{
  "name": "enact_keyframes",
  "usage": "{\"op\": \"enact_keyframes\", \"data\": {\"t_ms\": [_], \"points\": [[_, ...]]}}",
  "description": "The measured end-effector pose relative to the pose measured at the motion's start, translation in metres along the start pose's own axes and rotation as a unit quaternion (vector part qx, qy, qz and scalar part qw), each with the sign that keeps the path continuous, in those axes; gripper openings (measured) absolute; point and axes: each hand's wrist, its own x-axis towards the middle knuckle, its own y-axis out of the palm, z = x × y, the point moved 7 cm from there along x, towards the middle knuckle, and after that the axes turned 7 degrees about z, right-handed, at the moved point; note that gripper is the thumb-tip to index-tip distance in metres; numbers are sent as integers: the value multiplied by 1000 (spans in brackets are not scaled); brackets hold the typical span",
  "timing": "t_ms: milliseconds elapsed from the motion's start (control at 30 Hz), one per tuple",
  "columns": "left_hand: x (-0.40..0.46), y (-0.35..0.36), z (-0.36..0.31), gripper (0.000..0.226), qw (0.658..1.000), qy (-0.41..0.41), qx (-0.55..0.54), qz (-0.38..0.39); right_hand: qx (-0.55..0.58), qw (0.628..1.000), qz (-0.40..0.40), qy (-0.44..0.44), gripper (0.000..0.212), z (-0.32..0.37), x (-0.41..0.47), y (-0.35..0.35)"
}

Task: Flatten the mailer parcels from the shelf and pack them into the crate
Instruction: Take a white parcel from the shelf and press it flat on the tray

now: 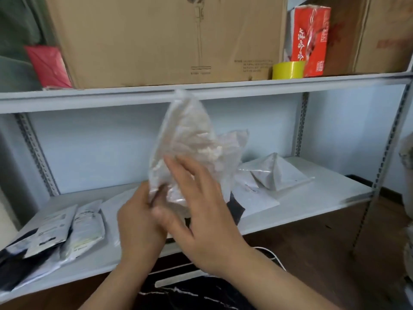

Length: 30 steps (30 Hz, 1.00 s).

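Observation:
I hold a clear plastic mailer parcel point(187, 144) upright in front of the shelf; it holds something pale and lumpy. My left hand point(138, 222) grips its bottom edge. My right hand point(196, 202) lies against its lower front with fingers spread and straight. More mailers lie on the white shelf board point(330, 198): a puffed white one point(277, 173) at right, a flat white one point(252, 198) behind my hands, and grey and white ones point(67, 229) at left. A black crate point(196, 291) with white veining sits below my arms.
The upper shelf carries a large cardboard box point(165, 39), a yellow tape roll point(288, 70), a red packet point(312, 39) and a red envelope point(49, 66). Perforated metal uprights point(388, 139) frame the shelf. A white cable point(272, 256) runs over the brown floor.

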Motion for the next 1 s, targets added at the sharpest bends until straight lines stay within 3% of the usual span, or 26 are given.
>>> {"op": "enact_keyframes", "data": {"t_ms": [67, 167, 267, 333, 433, 567, 633, 733, 800, 900, 933, 1000], "points": [[-9, -21, 24, 7, 989, -71, -124, -41, -49, 997, -62, -9, 61, -7, -22, -5], [-22, -41, 61, 10, 941, -153, -299, -51, -22, 974, -163, 154, 66, -61, -66, -18], [-40, -51, 99, 30, 883, -215, -418, 0, 77, 894, -152, 415, 79, -128, -124, -12], [-57, -52, 124, 26, 850, -272, -449, 43, 128, 824, -104, 541, 75, -158, -166, 5], [-100, -47, 171, 22, 811, -383, -432, 93, 141, 756, -14, 639, 58, -183, -224, 41], [-162, -37, 213, 31, 786, -475, -345, 194, 121, 732, 23, 670, 49, -183, -265, 57], [-186, -39, 238, 34, 810, -480, -244, 231, 150, 711, 37, 686, 60, -183, -281, 66], [-220, -29, 304, 87, 816, -487, -91, 296, 180, 688, 66, 700, 80, -190, -299, 87], [-236, -24, 323, 88, 801, -512, -70, 302, 168, 695, 94, 692, 79, -190, -301, 99], [-235, -20, 295, 68, 804, -512, -34, 300, 173, 705, 122, 677, 120, -188, -301, 123], [-237, -18, 294, 62, 806, -513, -33, 293, 181, 702, 133, 676, 115, -185, -302, 132], [-239, -12, 297, 61, 813, -501, -42, 294, 180, 694, 160, 679, 75, -180, -300, 147]]}}
